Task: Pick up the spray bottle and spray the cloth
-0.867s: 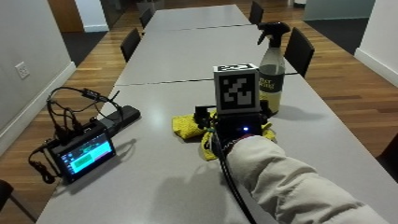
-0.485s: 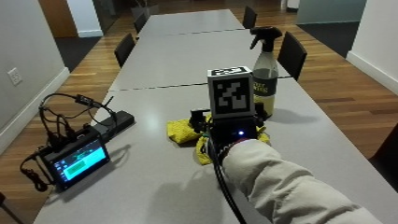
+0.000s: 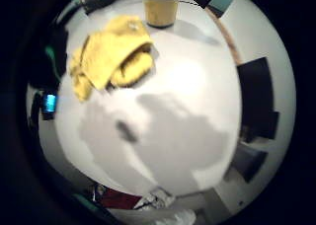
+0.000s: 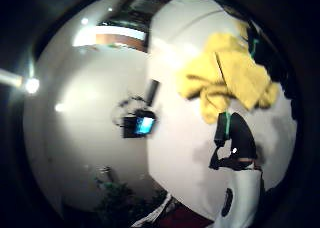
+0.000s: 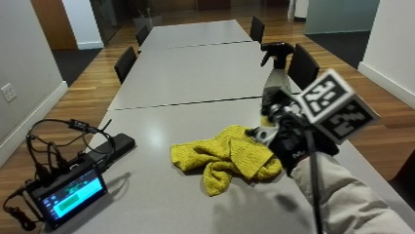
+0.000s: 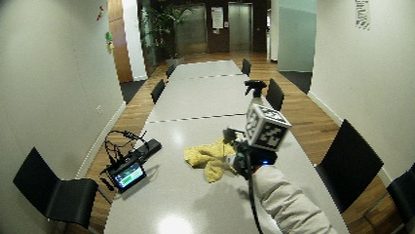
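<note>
A clear spray bottle [image 5: 275,85] with a black trigger head and yellowish liquid stands upright on the grey table [image 5: 162,200], near its right edge. A crumpled yellow cloth [image 5: 223,156] lies in front of it, toward the table's middle. My gloved right hand [image 5: 293,144] hovers above the table just right of the cloth and in front of the bottle, touching neither. It holds nothing. Both palm views show the cloth [image 3: 111,62] [image 4: 227,75] on the table below, and one shows the bottle's base [image 3: 160,10] beyond it. The wide view shows the bottle [image 6: 256,95] behind the hand [image 6: 243,158].
A small screen device [image 5: 65,192] with cables and a black box [image 5: 113,146] sit at the table's left edge. More tables [image 5: 195,36] continue behind. Black chairs [image 5: 301,66] stand along both sides.
My hand has moved from in front of the cloth to its right side, closer to the bottle. The outside camera has also shifted. Cloth and bottle stay put.
</note>
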